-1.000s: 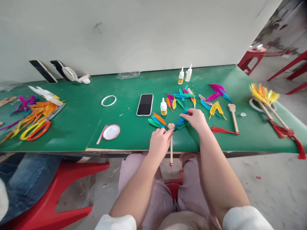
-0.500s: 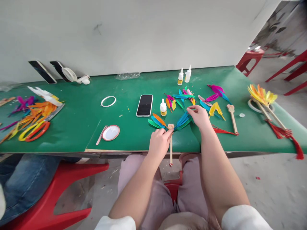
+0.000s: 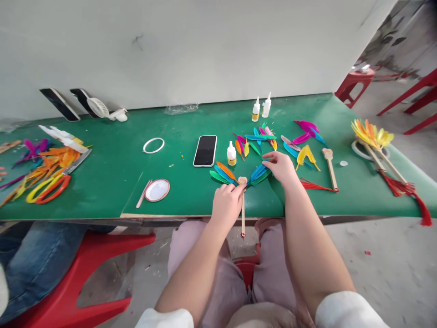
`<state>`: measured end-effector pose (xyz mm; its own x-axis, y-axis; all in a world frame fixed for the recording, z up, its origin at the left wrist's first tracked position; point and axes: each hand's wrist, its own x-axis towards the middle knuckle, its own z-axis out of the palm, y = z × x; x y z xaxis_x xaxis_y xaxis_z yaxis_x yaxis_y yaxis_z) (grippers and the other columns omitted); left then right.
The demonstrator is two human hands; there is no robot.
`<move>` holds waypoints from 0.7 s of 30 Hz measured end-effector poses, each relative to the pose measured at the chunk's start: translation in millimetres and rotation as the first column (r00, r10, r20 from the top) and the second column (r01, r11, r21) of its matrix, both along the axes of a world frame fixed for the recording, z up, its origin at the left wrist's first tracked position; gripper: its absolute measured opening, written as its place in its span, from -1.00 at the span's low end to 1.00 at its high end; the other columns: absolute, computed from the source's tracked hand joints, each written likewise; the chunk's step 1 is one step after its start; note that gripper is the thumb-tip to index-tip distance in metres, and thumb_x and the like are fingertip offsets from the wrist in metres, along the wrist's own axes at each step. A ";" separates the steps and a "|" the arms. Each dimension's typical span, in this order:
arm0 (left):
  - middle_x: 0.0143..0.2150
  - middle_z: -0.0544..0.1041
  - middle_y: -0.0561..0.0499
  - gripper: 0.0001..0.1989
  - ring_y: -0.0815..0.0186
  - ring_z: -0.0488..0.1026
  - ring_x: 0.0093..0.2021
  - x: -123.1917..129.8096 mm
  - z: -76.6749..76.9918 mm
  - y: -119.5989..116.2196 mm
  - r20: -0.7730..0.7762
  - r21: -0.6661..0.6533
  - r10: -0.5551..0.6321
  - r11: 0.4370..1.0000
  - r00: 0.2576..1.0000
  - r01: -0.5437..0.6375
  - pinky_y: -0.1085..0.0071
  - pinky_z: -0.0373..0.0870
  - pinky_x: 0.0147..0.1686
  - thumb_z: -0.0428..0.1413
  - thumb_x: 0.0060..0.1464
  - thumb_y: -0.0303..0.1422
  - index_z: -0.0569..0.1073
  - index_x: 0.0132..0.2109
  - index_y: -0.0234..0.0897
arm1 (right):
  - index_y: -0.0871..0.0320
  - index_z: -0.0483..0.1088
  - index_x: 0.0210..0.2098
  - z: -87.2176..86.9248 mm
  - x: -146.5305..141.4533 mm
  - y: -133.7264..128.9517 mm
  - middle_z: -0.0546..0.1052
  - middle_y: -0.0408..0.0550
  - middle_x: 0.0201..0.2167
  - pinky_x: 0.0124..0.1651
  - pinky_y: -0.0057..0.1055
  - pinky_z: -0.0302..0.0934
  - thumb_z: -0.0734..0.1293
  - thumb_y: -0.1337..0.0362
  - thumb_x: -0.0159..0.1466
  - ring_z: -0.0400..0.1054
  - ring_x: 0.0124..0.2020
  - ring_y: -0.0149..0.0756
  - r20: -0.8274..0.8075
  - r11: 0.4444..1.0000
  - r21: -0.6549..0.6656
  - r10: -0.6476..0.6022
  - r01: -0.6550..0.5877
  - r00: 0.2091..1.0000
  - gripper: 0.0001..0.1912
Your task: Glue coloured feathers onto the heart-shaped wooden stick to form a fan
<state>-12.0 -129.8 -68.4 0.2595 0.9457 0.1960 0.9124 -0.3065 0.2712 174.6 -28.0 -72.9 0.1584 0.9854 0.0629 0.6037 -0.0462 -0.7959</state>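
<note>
In the head view a wooden stick (image 3: 243, 213) with a rounded, patterned head lies at the table's front edge, its lower end jutting past it. Closed over it just below the head are the fingers of my left hand (image 3: 226, 204). Orange, blue and green feathers (image 3: 223, 174) fan out left of the head. On the other side, my right hand (image 3: 282, 169) pinches a blue feather (image 3: 257, 172) near its tip. A green feather (image 3: 262, 178) lies under the blue one. The quill ends by the head are partly hidden by my left fingers.
Behind the stick stand a glue bottle (image 3: 231, 155) and a phone (image 3: 205, 151). Loose feathers (image 3: 261, 137) lie beyond my right hand. Another wooden stick (image 3: 330, 171) and a finished-looking feather fan (image 3: 372, 135) are at right. Scissors (image 3: 51, 189) and a small dish (image 3: 157, 189) are at left.
My right hand has moved slightly left and down along the blue feather. My left hand stays on the wooden stick.
</note>
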 end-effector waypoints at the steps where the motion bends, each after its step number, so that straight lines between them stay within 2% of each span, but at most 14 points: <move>1: -0.39 0.40 -0.02 -0.70 0.24 0.27 -0.30 0.3 0.3 -0.1 -0.002 0.003 0.001 1.000 1.000 -0.001 0.35 0.09 -0.36 -0.14 0.18 -0.31 0.38 -0.01 -0.12 | 0.11 0.46 -0.31 0.3 -0.3 -0.3 0.40 -0.16 -0.52 -0.36 -0.42 0.13 0.32 0.27 -0.03 0.26 -0.49 -0.41 0.003 1.000 -0.001 0.000 0.000 1.000 -0.75; 15: -0.36 0.49 0.03 -0.74 0.25 0.33 -0.28 3.8 -1.2 0.3 0.033 -0.014 0.015 1.000 0.999 -0.015 0.34 0.11 -0.35 -0.08 0.12 -0.41 0.42 -0.10 -0.16 | 0.11 0.45 -0.32 2.4 -1.8 -0.5 0.44 -0.14 -0.51 -0.36 -0.41 0.13 0.29 0.25 0.00 0.28 -0.49 -0.38 0.012 1.000 -0.017 -0.015 0.015 1.000 -0.77; 21: -0.35 0.50 0.03 -0.74 0.25 0.33 -0.29 5.2 -0.2 0.3 0.036 -0.026 0.033 0.999 0.999 -0.032 0.35 0.11 -0.36 -0.08 0.11 -0.43 0.42 -0.11 -0.16 | 0.14 0.44 -0.33 9.6 -3.9 -4.4 0.48 -0.10 -0.44 -0.29 -0.39 0.16 0.24 0.24 0.05 0.31 -0.41 -0.35 -0.041 0.991 0.089 -0.099 0.103 0.994 -0.78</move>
